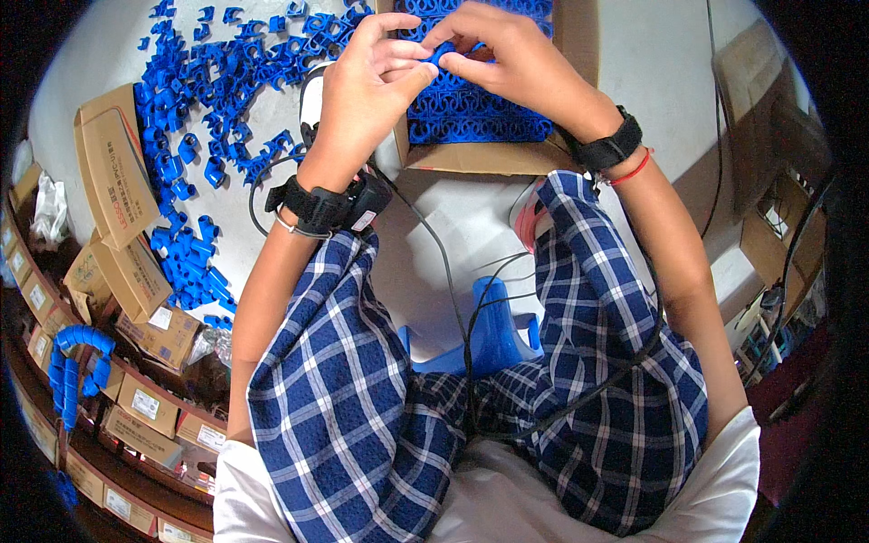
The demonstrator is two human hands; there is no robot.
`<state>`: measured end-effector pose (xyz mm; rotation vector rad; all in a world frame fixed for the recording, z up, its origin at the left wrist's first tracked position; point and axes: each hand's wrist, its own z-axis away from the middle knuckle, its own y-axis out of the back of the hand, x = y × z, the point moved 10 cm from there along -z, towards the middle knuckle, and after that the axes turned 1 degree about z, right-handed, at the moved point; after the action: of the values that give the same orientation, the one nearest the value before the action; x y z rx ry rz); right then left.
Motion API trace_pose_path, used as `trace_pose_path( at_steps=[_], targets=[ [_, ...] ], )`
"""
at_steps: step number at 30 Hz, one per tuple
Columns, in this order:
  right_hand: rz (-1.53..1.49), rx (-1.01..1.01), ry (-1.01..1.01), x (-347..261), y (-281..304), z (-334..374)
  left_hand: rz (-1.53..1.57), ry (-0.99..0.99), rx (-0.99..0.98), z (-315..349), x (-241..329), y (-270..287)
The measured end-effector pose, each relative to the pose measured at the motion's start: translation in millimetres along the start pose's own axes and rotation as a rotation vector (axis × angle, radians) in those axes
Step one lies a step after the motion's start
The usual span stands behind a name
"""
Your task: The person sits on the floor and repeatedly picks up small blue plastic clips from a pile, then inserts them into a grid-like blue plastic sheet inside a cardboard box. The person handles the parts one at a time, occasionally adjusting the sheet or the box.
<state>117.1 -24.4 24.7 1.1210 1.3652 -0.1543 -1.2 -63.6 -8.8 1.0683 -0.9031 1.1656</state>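
Over an open carton (498,161) at the top centre, my two hands meet at a small blue plastic pipe clip (441,54). My right hand (507,54) pinches it between thumb and bent fingers, which partly hide it. From the other side, the thumb and fingers of my left hand (376,81) close on the same clip, with the index finger lifted away. Beneath them, many blue pipe clips (480,113) lie in close rows inside the carton.
Loose blue clips (253,68) are strewn over the floor at the upper left, beside tipped cardboard boxes (113,167). A blue stool (489,335) shows between my knees. Black cables (444,244) hang across my lap. Shelves with small boxes (149,407) line the left.
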Motion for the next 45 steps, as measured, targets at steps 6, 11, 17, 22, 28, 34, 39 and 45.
trace_pose_path(
  at_steps=[6,11,17,22,28,34,39,45],
  targets=[
    [0.114,-0.126,0.048,-7,-9,3,-0.037,-0.007,-0.038,0,-8,-5],
    [0.043,-0.168,-0.150,8,-14,11,0.031,-0.020,-0.054,0,-16,-8],
    [-0.041,-0.202,-0.316,31,-32,26,0.002,0.021,-0.058,0,-28,-10],
    [0.015,-0.376,-0.468,47,-66,50,0.001,0.006,-0.026,-3,-26,-9],
    [0.250,-0.464,-0.411,39,-86,58,-0.022,0.018,-0.060,-2,-19,-4],
    [0.331,-0.544,-0.322,26,-105,61,-0.048,0.027,-0.080,-1,-20,-7],
    [0.304,-0.556,-0.288,29,-111,62,-0.022,0.046,-0.093,-1,-23,-7],
    [0.279,-0.571,-0.386,34,-106,58,0.017,0.054,-0.104,-1,-25,-8]
  ],
)
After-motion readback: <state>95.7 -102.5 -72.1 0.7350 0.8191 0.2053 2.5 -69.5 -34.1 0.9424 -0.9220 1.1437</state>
